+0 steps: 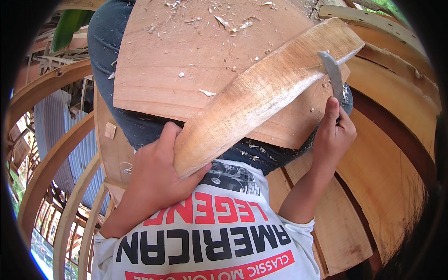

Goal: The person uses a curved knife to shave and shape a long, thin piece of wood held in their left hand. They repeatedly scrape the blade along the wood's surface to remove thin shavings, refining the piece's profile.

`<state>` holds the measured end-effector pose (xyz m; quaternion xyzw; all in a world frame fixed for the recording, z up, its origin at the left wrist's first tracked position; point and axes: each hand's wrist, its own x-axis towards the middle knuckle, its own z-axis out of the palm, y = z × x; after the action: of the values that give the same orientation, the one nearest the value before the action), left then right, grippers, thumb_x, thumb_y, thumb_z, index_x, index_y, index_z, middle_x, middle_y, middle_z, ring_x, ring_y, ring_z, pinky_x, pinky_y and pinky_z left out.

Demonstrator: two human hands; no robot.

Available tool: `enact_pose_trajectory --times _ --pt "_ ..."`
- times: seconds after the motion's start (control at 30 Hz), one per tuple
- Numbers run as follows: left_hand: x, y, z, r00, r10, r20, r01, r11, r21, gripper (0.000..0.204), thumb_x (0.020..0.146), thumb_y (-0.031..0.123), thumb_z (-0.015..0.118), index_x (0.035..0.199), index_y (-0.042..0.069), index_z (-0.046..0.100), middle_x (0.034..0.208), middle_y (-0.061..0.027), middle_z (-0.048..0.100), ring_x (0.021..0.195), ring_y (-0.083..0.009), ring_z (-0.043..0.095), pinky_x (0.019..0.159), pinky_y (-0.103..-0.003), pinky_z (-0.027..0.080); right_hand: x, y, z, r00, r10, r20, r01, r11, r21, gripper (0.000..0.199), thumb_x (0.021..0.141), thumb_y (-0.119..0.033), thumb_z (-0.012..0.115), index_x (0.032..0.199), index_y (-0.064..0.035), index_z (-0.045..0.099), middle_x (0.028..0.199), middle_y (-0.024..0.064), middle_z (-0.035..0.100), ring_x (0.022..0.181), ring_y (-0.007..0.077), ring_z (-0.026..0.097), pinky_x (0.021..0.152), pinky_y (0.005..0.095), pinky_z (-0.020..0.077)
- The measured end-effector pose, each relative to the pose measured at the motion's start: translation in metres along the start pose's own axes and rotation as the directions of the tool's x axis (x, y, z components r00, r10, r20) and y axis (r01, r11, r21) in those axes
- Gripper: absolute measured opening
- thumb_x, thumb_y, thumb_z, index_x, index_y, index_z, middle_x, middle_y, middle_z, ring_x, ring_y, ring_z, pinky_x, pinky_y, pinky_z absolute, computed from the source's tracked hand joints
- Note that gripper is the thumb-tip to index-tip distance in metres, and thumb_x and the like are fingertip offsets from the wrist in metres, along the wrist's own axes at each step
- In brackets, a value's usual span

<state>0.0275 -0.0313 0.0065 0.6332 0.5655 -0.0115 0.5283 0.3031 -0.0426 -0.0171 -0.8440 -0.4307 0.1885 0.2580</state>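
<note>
Curved plank (261, 93) across lap board (186, 60) — blade (332, 74) at right end.

My left hand (156, 175) sits at about seven o'clock, forearm rising from the lower edge, thumb pointing toward one o'clock, palm and fingers clamped shut. My right hand (332, 133) sits at three o'clock, forearm slanting up from five, fist closed, thumb straight toward twelve.

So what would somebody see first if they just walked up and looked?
Probably the curved plank slanting across the middle, with the left hand gripping its lower end. Next, the grey blade on its upper right end, held by the right hand. Under the plank lies a wide board on the person's lap, sprinkled with shavings.
</note>
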Motion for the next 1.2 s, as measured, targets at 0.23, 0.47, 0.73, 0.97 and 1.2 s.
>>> enact_pose_trajectory --times 0.23,0.47,0.73,0.97,1.2 --pt "0.004 0.004 0.002 1.000 -0.010 -0.003 0.010 0.999 -0.040 0.048 0.072 0.029 0.075 0.102 0.003 0.047 0.083 -0.0211 0.065 0.079 -0.0380 0.066 0.067 -0.041 0.051 -0.013 -0.009 -0.002 0.941 -0.266 0.211 0.271 0.962 0.001 0.055 0.087 -0.044 0.064 0.060 0.0010 0.048 0.051 -0.0005 0.032 0.051 0.0079 0.034 0.045 0.0257 0.0297" --pt "-0.004 0.007 -0.008 0.987 -0.160 -0.004 0.160 0.987 -0.001 0.055 0.064 0.020 0.083 0.103 0.004 0.049 0.088 -0.0156 0.065 0.084 -0.0284 0.066 0.073 -0.035 0.049 0.016 0.034 -0.019 0.995 0.096 -0.015 -0.094 0.993 0.077 0.049 0.092 -0.039 0.059 0.065 0.0005 0.047 0.054 -0.0038 0.032 0.054 0.0062 0.028 0.046 0.0254 0.0225" --pt "-0.006 0.007 -0.020 0.986 -0.074 -0.148 0.085 0.993 0.076 0.054 0.063 0.030 0.085 0.094 0.003 0.050 0.077 -0.0149 0.063 0.071 -0.0296 0.066 0.063 -0.035 0.050 -0.015 0.006 0.000 0.984 0.003 0.180 -0.023 0.994 0.107 0.044 0.091 -0.030 0.062 0.064 0.0008 0.045 0.053 -0.0007 0.031 0.053 0.0056 0.029 0.044 0.0248 0.0230" --pt "0.008 -0.017 -0.034 0.991 -0.007 0.133 0.021 0.994 -0.108 0.048 0.070 0.032 0.080 0.096 -0.002 0.058 0.078 -0.0177 0.066 0.071 -0.0280 0.067 0.060 -0.032 0.049 -0.020 -0.023 0.007 0.951 -0.135 0.279 0.115 0.990 0.087 0.042 0.084 -0.030 0.069 0.063 0.0016 0.050 0.047 0.0113 0.036 0.042 0.0135 0.034 0.040 0.0281 0.0297" --pt "0.006 0.004 -0.035 0.968 -0.164 0.189 0.174 0.984 -0.038 0.045 0.070 0.018 0.079 0.104 -0.006 0.061 0.080 -0.0144 0.068 0.074 -0.0176 0.066 0.069 -0.029 0.050 -0.034 -0.038 0.016 0.931 -0.175 0.322 0.220 0.970 -0.108 0.048 0.075 -0.044 0.073 0.060 -0.0022 0.056 0.047 0.0153 0.047 0.041 0.0309 0.050 0.040 0.0346 0.0368"
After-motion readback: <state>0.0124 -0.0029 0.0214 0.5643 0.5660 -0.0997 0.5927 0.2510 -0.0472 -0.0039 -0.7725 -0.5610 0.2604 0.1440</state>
